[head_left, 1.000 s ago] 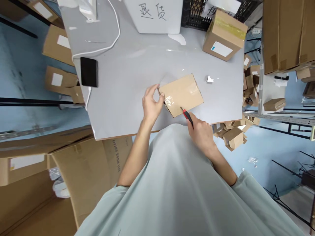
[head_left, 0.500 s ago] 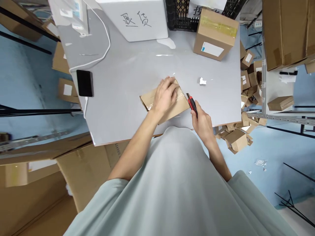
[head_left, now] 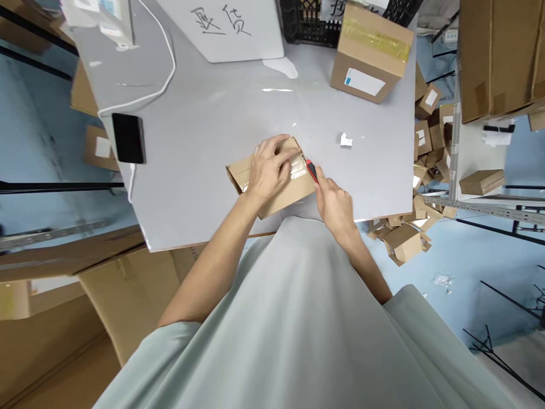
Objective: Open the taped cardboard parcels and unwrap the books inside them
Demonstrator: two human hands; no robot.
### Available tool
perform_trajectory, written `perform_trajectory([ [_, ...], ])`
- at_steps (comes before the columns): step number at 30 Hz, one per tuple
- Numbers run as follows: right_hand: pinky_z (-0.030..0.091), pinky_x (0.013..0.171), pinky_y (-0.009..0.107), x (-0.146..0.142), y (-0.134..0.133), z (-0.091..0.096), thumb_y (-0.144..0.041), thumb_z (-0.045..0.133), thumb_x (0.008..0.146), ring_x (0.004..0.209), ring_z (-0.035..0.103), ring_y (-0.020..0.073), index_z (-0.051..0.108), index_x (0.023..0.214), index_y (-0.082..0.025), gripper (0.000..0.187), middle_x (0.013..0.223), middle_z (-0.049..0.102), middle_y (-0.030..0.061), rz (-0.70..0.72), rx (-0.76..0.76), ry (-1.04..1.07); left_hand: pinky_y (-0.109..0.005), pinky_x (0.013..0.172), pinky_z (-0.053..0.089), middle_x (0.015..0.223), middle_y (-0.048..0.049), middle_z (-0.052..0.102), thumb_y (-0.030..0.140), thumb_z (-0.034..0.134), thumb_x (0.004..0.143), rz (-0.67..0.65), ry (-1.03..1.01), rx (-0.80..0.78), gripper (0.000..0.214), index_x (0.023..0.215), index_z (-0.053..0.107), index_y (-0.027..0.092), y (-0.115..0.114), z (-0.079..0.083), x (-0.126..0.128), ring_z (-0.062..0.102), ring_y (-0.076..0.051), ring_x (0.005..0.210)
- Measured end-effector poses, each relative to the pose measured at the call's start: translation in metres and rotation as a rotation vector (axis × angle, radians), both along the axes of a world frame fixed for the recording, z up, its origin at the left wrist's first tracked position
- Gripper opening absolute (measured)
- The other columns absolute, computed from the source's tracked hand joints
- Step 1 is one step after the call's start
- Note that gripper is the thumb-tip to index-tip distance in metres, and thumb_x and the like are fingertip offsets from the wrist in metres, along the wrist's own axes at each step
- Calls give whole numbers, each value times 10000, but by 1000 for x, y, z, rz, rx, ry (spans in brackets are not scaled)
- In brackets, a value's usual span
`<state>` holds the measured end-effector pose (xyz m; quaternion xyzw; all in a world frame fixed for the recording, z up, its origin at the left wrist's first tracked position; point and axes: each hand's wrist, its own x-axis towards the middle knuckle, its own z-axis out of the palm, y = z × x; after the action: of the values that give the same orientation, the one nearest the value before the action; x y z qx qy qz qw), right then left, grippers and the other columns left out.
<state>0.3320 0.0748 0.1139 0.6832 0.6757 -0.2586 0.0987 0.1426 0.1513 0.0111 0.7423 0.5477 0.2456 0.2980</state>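
Observation:
A small flat cardboard box point(head_left: 284, 193), sealed with clear tape, lies near the front edge of the grey table point(head_left: 204, 130). My left hand point(head_left: 267, 169) rests on top of the box with its fingers curled over the taped part, pressing it down. My right hand point(head_left: 334, 201) is closed round a red and black utility knife point(head_left: 311, 169). The knife's tip touches the box's right end, just beside my left fingers.
A black phone point(head_left: 128, 138) on a white cable lies at the table's left. A bigger taped box with a label point(head_left: 370, 54) stands at the back right, a white bin with handwriting point(head_left: 230, 25) behind. A paper scrap point(head_left: 346, 140) lies right. Cartons lie on the floor around the table.
My left hand moved from the box's left end onto its top, and the box turned and slid left. My right hand brought the knife from the near edge to the right end.

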Motion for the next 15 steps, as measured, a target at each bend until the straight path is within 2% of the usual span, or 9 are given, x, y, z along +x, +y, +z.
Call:
perform_trajectory([
  [7,588,922,347,-12,3,1,-252,333,1186,974,760,236,61,1822,-303,694,1266,765,137,-7,9,-67,-574,1183,440,1583,-74,627,274,524,1042,6,-12,25,391,1321,787,350,-3,-1,2,569,-358,1424],
  [15,602,916,328,-35,-10,1,-286,415,1175,1039,752,242,-19,1818,-304,776,1297,706,151,-34,0,-210,-573,1230,412,1588,-91,622,329,527,1049,4,-120,13,378,1330,780,311,-3,-5,1,556,-371,1448],
])
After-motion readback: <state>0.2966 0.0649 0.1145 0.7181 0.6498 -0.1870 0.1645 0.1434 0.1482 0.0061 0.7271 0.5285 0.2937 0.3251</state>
